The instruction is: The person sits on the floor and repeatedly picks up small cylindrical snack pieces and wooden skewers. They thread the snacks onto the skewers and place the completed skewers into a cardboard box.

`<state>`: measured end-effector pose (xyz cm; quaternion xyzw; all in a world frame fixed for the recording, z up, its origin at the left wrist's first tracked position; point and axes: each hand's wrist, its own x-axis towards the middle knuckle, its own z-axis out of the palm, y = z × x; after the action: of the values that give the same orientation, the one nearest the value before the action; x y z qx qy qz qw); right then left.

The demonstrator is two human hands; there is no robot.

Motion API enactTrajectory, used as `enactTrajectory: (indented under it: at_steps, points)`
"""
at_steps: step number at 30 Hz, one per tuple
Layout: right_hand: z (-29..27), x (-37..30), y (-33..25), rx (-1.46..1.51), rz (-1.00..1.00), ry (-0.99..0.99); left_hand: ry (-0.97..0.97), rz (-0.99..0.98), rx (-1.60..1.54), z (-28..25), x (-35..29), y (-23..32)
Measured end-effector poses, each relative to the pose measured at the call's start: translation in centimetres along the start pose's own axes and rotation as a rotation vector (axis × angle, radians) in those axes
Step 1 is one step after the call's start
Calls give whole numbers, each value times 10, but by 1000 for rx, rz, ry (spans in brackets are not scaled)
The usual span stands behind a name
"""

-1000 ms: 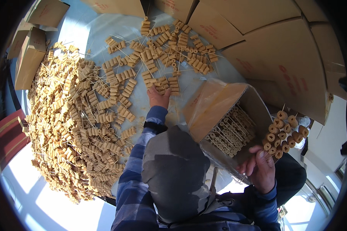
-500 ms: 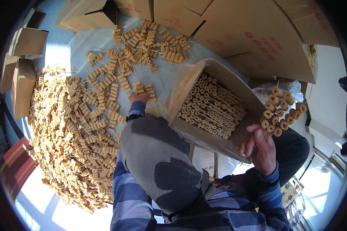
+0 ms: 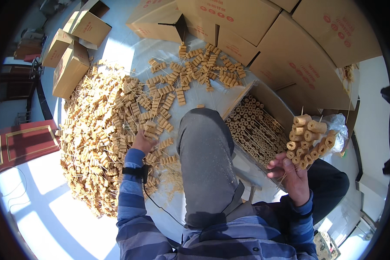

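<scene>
Tan skewered rolls [image 3: 91,143] lay heaped leftward. The left hand [image 3: 144,144] had shifted to their right edge from the far scatter [image 3: 211,63], grip unclear; the right hand [image 3: 295,180] pinched a bunch [image 3: 308,138] by its sticks, still outside the open carton [image 3: 271,100].

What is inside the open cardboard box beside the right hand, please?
Skewers of tan tubular pieces lie packed inside the open cardboard box; whatever is beneath the top ones is covered.

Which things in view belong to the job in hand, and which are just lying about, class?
In use:
skewered tubes in the right hand
loose pile by the left hand
open box of packed skewers

Apparently just lying about:
clear plastic
background cartons
</scene>
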<state>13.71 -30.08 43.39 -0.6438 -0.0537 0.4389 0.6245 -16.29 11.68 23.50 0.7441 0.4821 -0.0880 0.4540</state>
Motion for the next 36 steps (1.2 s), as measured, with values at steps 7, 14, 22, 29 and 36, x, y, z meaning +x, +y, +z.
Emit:
enactTrajectory:
  at_steps: [7,14,22,29,36]
  points:
    - [32,-37,-59,-264,-389,-110,325,412,780,-103,-161,195]
    - [35,-58,-91,-547,-567,-360,347,1049,1192,-50,-250,298]
    - [48,-58,-21,-38,352,-593,334,1213,1115,19,-262,288]
    - [58,-85,1,226,350,-586,341,1214,1068,25,-257,278]
    - [54,-91,-4,249,155,-461,35,673,-424,25,-268,234]
